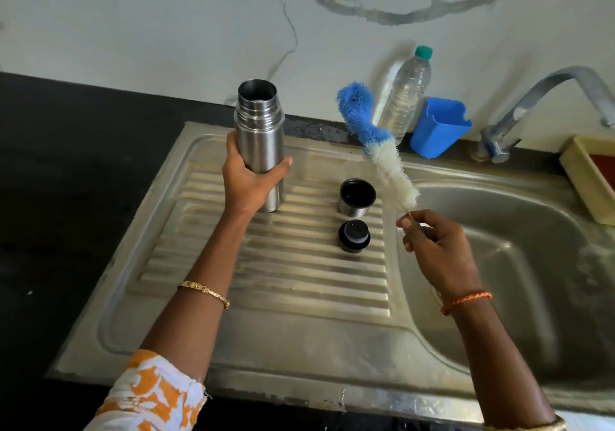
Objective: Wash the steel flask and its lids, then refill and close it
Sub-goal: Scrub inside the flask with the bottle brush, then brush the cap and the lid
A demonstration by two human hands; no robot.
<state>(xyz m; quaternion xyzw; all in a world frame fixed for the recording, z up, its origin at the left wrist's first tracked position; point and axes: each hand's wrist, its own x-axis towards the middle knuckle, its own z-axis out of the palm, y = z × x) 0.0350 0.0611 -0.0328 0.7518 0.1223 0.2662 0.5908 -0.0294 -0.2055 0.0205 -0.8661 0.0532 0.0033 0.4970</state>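
my left hand (pixel 253 177) clamps the upright flask (pixel 261 137), mouth open upward; my right hand (pixel 436 247) pinches the brush (pixel 372 137) handle, bristles angled up-left toward that mouth.

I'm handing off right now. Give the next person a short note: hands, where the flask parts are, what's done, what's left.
Left hand: gripping the steel flask upright, open-mouthed, its base on the ribbed drainboard.
Right hand: pinching the thin handle of the bottle brush, bristles up in the air, outside the flask.
Cup lid and black stopper: both loose on the drainboard, right of the flask.
Tap: no water seen running.
Done: flask opened, both lids off.
Left: scrub the flask inside, wash both lids, rinse, refill, close. Whether any washing has happened cannot be told.
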